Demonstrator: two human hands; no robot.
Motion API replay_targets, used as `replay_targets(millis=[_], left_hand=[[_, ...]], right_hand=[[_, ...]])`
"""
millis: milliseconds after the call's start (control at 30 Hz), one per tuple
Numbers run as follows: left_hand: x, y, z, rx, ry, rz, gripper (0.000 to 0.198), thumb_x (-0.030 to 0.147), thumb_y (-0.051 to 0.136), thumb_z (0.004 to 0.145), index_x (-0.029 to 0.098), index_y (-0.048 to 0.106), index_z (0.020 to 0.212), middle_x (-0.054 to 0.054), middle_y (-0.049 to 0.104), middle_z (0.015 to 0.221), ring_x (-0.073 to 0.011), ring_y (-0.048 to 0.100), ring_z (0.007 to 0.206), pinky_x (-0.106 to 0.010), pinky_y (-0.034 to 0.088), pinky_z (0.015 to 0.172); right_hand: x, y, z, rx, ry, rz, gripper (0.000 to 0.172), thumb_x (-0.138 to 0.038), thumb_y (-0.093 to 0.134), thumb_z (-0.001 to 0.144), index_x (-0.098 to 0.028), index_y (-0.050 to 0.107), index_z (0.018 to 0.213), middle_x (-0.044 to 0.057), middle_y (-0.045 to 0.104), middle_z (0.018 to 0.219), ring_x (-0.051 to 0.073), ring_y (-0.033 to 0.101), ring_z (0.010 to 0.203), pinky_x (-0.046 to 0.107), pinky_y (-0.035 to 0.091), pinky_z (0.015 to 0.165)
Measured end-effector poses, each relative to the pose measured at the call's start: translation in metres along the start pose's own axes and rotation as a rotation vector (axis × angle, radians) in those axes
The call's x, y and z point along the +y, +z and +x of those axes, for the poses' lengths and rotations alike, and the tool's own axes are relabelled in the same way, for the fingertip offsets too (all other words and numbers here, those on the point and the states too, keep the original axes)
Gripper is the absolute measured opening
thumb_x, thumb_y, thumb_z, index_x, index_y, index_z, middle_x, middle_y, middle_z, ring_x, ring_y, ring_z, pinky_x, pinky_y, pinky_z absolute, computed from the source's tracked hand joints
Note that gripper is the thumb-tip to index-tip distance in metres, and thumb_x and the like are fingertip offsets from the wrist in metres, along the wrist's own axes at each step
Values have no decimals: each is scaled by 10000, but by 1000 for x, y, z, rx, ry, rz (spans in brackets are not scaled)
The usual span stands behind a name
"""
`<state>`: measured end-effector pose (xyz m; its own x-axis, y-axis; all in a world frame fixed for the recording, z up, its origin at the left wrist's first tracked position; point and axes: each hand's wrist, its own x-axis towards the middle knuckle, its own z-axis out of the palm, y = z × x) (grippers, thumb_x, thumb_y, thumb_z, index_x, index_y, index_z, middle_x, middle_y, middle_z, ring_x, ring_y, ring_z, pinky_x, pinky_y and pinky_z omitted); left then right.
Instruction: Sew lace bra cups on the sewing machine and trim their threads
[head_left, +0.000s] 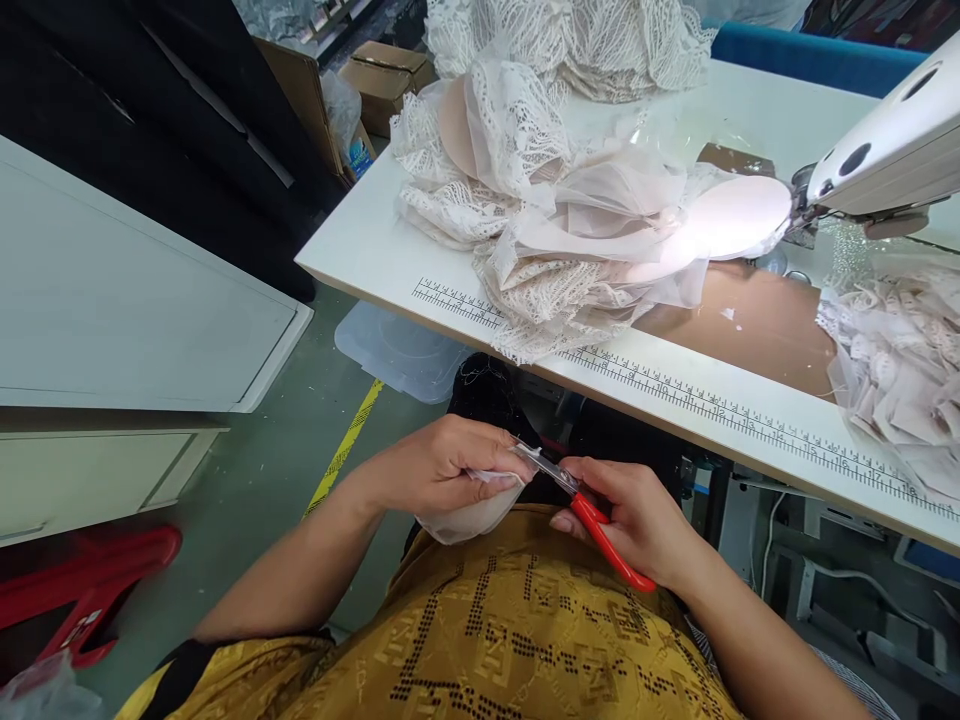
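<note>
Close to my body, my left hand [450, 462] pinches a small piece of whitish fabric [474, 518] between thumb and fingers. My right hand [634, 515] grips a pair of scissors with red handles [611, 548]. The metal blades [553, 468] point left and touch the fabric's edge at my left fingertips. How far apart the blades stand is hard to make out. Beyond my hands, a heap of white lace and sheer fabric [555, 290] lies on the sewing table [450, 310], part of it under the lit head of the sewing machine [892, 140].
More lace [570, 40] is piled at the table's far side, and another fabric stack [907, 370] sits at the right. A printed ruler [720, 405] runs along the near edge. Cardboard boxes [382, 80], a white cabinet [135, 300] and a red stool [90, 590] stand at the left.
</note>
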<state>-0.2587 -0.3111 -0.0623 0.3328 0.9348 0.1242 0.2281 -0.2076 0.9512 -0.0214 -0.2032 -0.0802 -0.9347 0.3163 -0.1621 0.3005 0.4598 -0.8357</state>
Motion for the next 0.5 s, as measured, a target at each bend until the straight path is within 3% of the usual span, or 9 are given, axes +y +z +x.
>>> replay_targets(millis=[333,400,500], left_hand=[[3,1,4,12,-26,21,247,160,529,928,176,675,1128,-99,709,1008,-165,672,882,-248,520,768],[3,7,7,61,-10,34,240,148,525,924,180,677,1107,-95,708,1039,-175,668,947,-258,519,826],[2,30,10,239,-35,86,202,191,522,917,181,680,1042,-79,707,983,-180,661,914,-273,521,827]], right_hand=[[11,6,-3,59,-5,29,232,-397,640,846,-173,591,816,-57,441,607,85,340,531,199,284,513],[16,8,-3,83,36,125,247,-405,638,843,-171,587,788,-53,444,613,86,339,543,192,299,516],[27,12,-6,137,100,245,273,-431,625,843,-164,599,789,-35,489,655,95,376,582,195,329,546]])
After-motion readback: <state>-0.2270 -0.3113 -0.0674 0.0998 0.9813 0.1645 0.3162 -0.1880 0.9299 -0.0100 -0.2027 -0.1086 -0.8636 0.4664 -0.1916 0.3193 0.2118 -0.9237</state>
